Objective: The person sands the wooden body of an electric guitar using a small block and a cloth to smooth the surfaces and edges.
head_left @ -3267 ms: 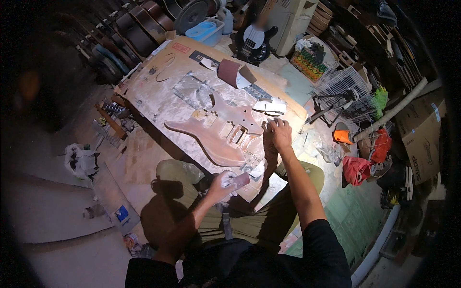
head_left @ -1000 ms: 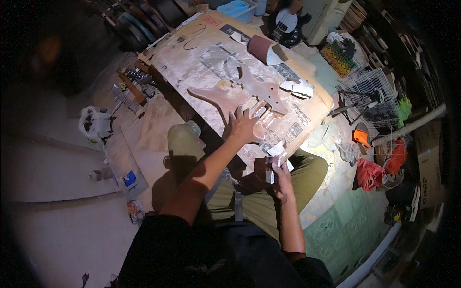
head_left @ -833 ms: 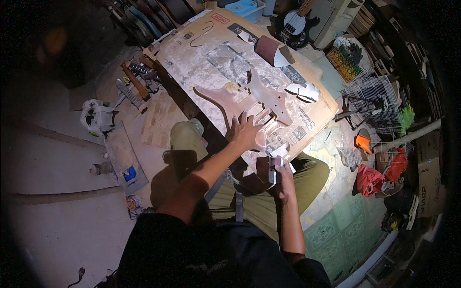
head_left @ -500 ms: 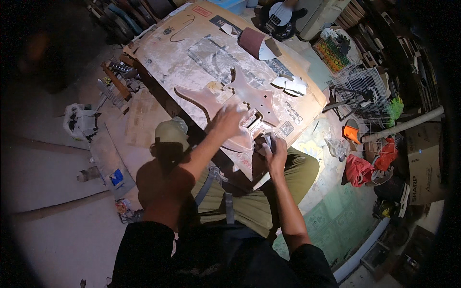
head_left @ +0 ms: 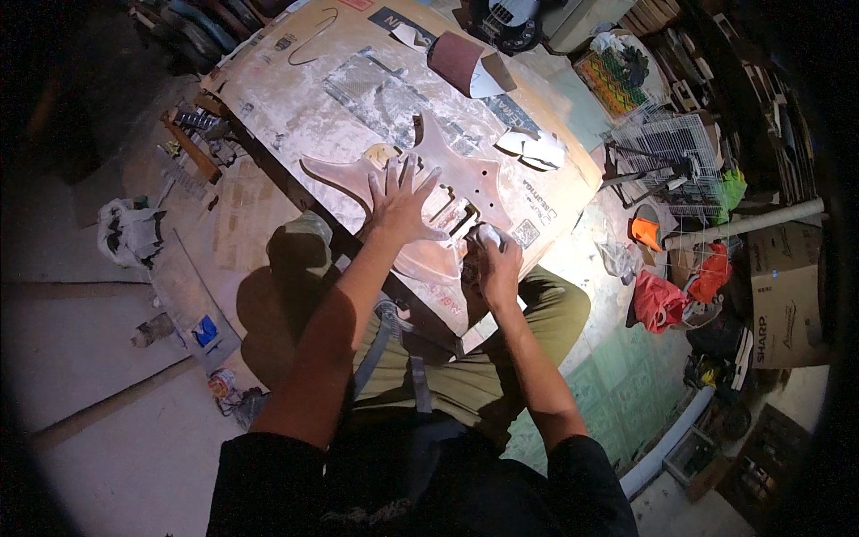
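Note:
An unfinished wooden guitar body (head_left: 428, 261) with pointed horns and cut-out cavities lies flat on a dusty, cardboard-covered table (head_left: 559, 183). My left hand (head_left: 400, 208) rests on it with fingers spread, left of the cavities. At the body's near right edge, my right hand (head_left: 497, 264) is closed around a small pale piece (head_left: 489, 234) that looks like folded sandpaper. Its fingers hide most of that piece and the edge beneath it. Further back on the table are a curled maroon sandpaper sheet (head_left: 455, 63) and a torn white-backed piece (head_left: 534, 149).
A bent wire (head_left: 304, 45) lies on the far left of the table. Beyond the far edge stands a dark guitar (head_left: 510, 18). A white wire rack (head_left: 667, 148) and red bags (head_left: 660, 300) are to the right. Tools with wooden parts (head_left: 192, 148) lie at the left.
My left hand, blurred by motion before, now lies spread on the guitar body, farther left. The right hand has come up against the body's edge with the pale piece. The whole view has shifted slightly.

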Motion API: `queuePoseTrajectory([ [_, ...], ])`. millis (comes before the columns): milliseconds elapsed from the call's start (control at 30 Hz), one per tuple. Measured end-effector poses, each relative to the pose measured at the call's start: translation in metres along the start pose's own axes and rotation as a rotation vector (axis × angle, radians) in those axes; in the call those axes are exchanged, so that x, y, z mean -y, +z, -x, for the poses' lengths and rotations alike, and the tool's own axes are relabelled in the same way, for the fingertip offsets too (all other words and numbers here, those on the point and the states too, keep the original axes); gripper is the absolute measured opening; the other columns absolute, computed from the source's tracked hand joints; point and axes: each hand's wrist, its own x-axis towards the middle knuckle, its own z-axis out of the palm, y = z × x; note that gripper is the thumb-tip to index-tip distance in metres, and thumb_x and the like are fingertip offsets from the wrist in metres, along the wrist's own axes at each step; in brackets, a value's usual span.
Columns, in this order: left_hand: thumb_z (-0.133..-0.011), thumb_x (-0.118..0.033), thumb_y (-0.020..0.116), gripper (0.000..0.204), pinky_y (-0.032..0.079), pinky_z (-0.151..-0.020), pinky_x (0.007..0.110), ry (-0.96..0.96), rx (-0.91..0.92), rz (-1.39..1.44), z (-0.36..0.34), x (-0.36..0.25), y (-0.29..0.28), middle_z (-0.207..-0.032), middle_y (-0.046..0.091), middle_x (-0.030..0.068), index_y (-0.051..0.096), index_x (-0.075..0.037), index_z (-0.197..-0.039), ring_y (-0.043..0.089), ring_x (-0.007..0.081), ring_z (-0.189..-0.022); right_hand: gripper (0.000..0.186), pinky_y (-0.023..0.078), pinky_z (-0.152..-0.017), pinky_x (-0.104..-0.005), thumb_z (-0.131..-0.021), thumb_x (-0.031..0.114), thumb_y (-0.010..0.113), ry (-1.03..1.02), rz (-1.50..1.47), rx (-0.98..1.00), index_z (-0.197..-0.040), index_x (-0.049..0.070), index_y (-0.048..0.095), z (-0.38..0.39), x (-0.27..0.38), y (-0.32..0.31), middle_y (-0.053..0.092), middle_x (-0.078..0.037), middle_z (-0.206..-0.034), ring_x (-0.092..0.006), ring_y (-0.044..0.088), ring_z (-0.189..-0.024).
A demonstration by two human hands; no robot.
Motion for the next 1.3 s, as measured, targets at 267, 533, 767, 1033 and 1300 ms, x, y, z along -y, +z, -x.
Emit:
queuePoseTrajectory([
  [267, -0.051, -0.064, 0.085, 0.122, 0.006, -0.112, 0.071, -0.03, -0.009, 0.019, 0.001, -0.004, -0.002, -0.163, 0.009, 0.0156, 0.026, -0.034, -0.154, 0.005, 0.0439, -0.148, 0.033, 0.041, -0.094, -0.0456, -0.089, 0.008, 0.059, -0.124, 0.139, -0.155, -0.122, 0.01, 0.063, -0.002, 0.011, 0.002, 0.057, -0.024, -0.117, -0.0404, 0.051, -0.11],
  [533, -0.052, -0.063, 0.085, 0.122, 0.007, -0.111, 0.071, -0.031, 0.007, -0.034, 0.0, -0.005, -0.001, -0.163, 0.009, 0.0175, 0.024, -0.033, -0.154, 0.004, 0.0446, -0.148, 0.044, 0.04, -0.095, -0.0463, -0.082, 0.0, 0.063, -0.019, 0.144, -0.183, -0.123, 0.014, 0.064, 0.002, 0.024, 0.005, 0.056, -0.023, -0.122, -0.0402, 0.05, -0.111],
  [767, -0.052, -0.061, 0.086, 0.124, 0.007, -0.111, 0.072, -0.022, -0.002, -0.019, -0.001, -0.007, -0.001, -0.163, 0.008, 0.0169, 0.024, -0.032, -0.155, 0.005, 0.0454, -0.148, 0.046, 0.041, -0.094, -0.047, -0.081, 0.003, 0.065, -0.021, 0.212, -0.158, -0.125, 0.013, 0.061, 0.006, 0.012, 0.008, 0.054, -0.023, -0.123, -0.0395, 0.05, -0.109],
  [1033, -0.053, -0.067, 0.082, 0.128, 0.004, -0.11, 0.072, -0.044, 0.089, -0.041, -0.003, -0.01, -0.003, -0.163, 0.001, 0.0197, 0.017, -0.029, -0.157, 0.002, 0.0502, -0.147, 0.041, 0.043, -0.099, -0.0387, -0.092, 0.017, 0.062, 0.296, -0.41, -0.538, -0.125, -0.006, 0.053, 0.022, -0.014, -0.002, 0.061, -0.02, -0.114, -0.0316, 0.058, -0.11],
  [1300, -0.066, -0.06, 0.08, 0.108, 0.015, -0.112, 0.065, -0.091, -0.408, 0.063, 0.029, -0.004, 0.053, -0.157, 0.018, 0.0265, 0.033, -0.013, -0.151, 0.018, 0.0477, -0.143, 0.038, 0.053, -0.072, -0.0324, -0.091, 0.024, 0.068, 0.519, -1.472, -0.377, -0.122, 0.008, 0.052, -0.012, -0.022, -0.037, 0.063, -0.007, -0.104, -0.0172, 0.061, -0.09],
])
